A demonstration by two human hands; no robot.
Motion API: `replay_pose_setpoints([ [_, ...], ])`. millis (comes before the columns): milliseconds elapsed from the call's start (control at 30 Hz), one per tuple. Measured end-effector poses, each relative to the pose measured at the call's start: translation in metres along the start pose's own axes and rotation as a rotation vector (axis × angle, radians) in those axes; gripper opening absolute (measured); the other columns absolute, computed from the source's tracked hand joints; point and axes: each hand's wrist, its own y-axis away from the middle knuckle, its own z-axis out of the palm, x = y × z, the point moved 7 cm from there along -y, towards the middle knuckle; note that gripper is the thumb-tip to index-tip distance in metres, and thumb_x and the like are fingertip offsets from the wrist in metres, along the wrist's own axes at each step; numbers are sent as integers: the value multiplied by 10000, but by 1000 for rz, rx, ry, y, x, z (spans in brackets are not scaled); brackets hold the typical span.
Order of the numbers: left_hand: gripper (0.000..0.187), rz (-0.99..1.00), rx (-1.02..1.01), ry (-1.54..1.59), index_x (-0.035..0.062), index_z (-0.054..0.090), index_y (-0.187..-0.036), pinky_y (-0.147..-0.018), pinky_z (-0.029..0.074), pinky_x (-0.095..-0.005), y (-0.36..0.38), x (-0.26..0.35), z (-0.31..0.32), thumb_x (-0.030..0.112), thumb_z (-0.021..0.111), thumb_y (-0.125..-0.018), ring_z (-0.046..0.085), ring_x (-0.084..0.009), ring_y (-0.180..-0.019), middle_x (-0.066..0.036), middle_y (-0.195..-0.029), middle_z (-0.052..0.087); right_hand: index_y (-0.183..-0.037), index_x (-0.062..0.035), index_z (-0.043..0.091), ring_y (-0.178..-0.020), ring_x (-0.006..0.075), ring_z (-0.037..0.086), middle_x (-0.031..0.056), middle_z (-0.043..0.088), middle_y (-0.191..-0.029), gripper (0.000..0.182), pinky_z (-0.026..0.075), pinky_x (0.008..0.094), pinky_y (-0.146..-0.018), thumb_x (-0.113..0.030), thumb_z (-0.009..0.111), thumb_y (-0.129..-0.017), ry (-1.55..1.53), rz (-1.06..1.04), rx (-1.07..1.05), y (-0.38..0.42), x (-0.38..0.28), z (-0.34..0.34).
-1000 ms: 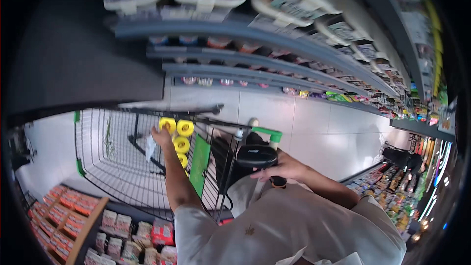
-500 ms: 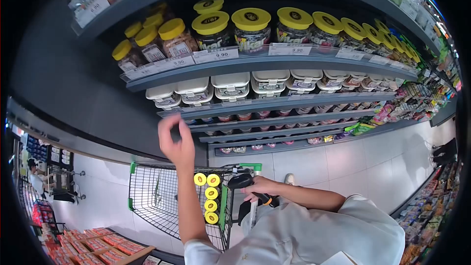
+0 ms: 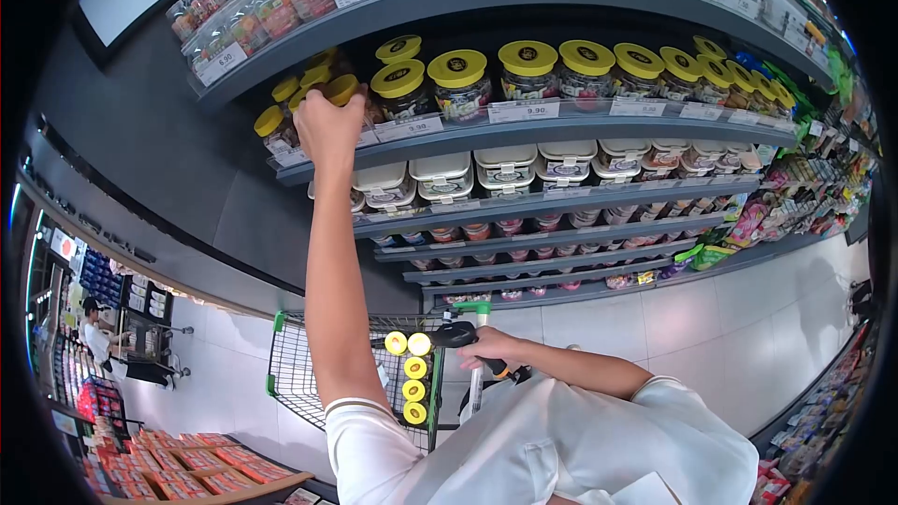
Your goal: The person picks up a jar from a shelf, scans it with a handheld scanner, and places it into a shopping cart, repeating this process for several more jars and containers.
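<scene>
My left hand (image 3: 329, 126) is up at the shelf, its fingers curled round the yellow lid of a jar (image 3: 342, 89) near the left end of the row. The fingertips are partly hidden behind the hand and lid. Other yellow-lidded jars (image 3: 399, 80) stand close by on the same shelf. Lower down, my right hand (image 3: 493, 346) is closed round the handlebar (image 3: 477, 383) of a shopping cart (image 3: 299, 374), beside a black oval-ended object (image 3: 454, 334) with an orange band near it. Several yellow-lidded jars (image 3: 414, 390) stand in the cart near the handle.
A higher shelf (image 3: 449, 0) of clear jars overhangs the hand. White-lidded tubs (image 3: 441, 168) fill the shelf below. A dark panel (image 3: 234, 196) borders the shelves on the left. Orange boxes (image 3: 168, 468) sit at lower left, and another person (image 3: 96, 332) stands beyond.
My left hand has risen from in front of the lower shelves to the yellow-lidded jars and closed on one. My right hand stays on the handlebar. The view has shifted, showing more of the top shelf.
</scene>
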Motion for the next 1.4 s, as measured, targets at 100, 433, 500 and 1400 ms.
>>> replay_pose_setpoints([
  [100, 609, -18, 11, 52, -84, 699, -1054, -934, 504, -516, 0, -3, -2, 443, 821, -774, 623, -427, -1116, -270, -1064, 690, -1296, 93, 588, -1035, 278, 741, 167, 692, -1180, 441, 626, 332, -894, -142, 675, -933, -6, -44, -5, 1, 0, 1],
  [433, 557, 168, 450, 642, -34, 596, -1342, -1030, 484, -399, 58, -13, -72, 168, 827, -877, 615, -270, -1168, -157, -1266, 641, -1136, 71, 691, -887, 177, 721, 119, 735, -1016, 424, 582, 291, -793, -202, 793, -828, 337, -78, 96, 29, -32, -8],
  [500, 542, 67, 368, 986, -10, 504, -1436, -1057, 488, -374, 86, -26, -81, 30, 732, -945, 580, -209, -1235, -146, -1304, 606, -1030, 21, 741, -777, 147, 646, 78, 742, -901, 400, 527, 305, -737, -237, 861, -749, 404, -134, 192, 40, -41, -19],
  [1400, 579, -971, -150, 1828, 14, 433, -1498, -1093, 469, -390, 411, -114, 31, 293, 555, -1005, 574, -254, -1239, -165, -1323, 598, -1062, 34, 689, -711, 195, 692, 110, 740, -914, 334, 555, 320, -682, -81, 750, -755, 549, -97, -78, 162, -130, -13],
])
